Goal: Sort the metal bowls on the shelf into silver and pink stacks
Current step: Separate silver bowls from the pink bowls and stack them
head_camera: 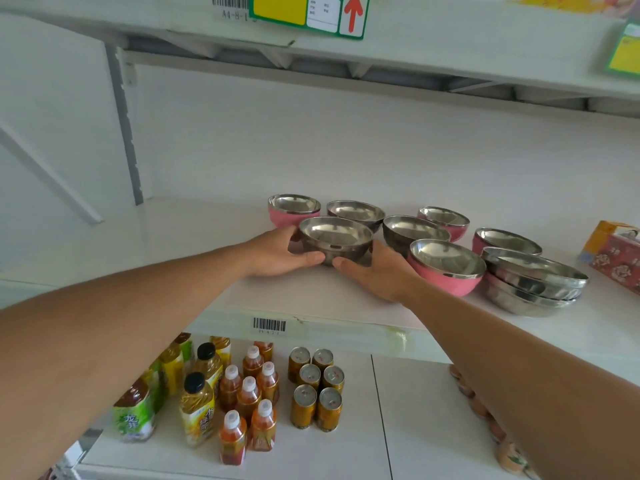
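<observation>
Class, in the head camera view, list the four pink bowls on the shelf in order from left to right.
Pink bowl at the back left → small pink bowl at the back → large pink bowl at the front → pink bowl behind the silver stack.

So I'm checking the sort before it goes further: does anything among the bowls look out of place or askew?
Yes. The near pink bowl sits tilted, leaning against the stack of silver bowls at the right. Pink and silver bowls are otherwise mixed across the shelf. Nothing looks spilled or damaged.
</observation>
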Motion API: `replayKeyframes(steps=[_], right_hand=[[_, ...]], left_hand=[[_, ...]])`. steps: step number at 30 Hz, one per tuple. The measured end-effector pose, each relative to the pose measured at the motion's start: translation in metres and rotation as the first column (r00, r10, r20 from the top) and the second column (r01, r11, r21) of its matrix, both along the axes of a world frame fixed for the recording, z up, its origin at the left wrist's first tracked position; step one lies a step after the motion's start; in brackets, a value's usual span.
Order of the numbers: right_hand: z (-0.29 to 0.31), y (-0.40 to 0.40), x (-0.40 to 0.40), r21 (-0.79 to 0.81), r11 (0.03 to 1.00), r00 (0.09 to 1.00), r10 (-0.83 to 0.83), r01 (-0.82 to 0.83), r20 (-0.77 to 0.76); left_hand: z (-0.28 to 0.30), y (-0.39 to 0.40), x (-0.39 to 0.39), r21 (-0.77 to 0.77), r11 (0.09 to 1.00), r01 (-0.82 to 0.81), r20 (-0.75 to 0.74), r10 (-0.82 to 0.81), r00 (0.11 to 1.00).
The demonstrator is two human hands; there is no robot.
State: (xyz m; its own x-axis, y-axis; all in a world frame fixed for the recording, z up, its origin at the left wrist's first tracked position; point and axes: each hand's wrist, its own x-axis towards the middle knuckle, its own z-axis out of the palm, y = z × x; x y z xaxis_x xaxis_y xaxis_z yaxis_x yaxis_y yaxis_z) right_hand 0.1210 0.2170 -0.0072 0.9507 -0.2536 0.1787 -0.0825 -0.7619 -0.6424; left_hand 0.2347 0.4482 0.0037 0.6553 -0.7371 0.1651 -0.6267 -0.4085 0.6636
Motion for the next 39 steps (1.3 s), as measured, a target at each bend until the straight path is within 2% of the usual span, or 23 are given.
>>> replayKeyframes(steps=[3,6,11,18,22,27,32,39], right_hand=[[0.007,0.007,-0.006,0.011,1.000,1.000,-0.004,0.004,0.024],[0.016,0.013,-0.012,0.048,0.999,0.999,0.001,-0.003,0.050],[0.040,0.022,-0.029,-0.012,1.000,1.000,-0.014,0.014,0.019],[0.081,0.011,-0.076,-0.073,0.993,0.988,0.097,-0.089,0.121],[0.092,-0.018,-0.111,-0.092,0.989,0.981,0.127,-0.114,0.148],[0.103,-0.068,-0.154,-0.164,0.981,0.989,0.115,-0.099,0.092],[0.107,-0.117,-0.192,-0.125,0.986,0.985,0.128,-0.114,0.114],[0.108,-0.172,-0.219,-0.102,0.994,0.993,0.040,-0.028,0.114]], left_hand=[[0.005,0.006,-0.002,0.005,0.998,-0.055,0.028,0.055,0.998],[0.016,0.012,-0.008,-0.007,0.999,-0.042,0.047,0.042,0.998],[0.040,0.023,-0.026,-0.046,0.999,-0.020,0.081,0.024,0.996],[0.074,0.018,-0.080,-0.035,0.983,-0.183,0.073,0.185,0.980],[0.089,-0.008,-0.130,-0.049,0.982,-0.183,0.095,0.187,0.978],[0.095,-0.055,-0.177,-0.049,0.979,-0.199,0.081,0.203,0.976],[0.096,-0.109,-0.207,-0.040,0.970,-0.238,0.075,0.240,0.968],[0.099,-0.175,-0.211,-0.021,0.992,-0.128,0.076,0.129,0.989]])
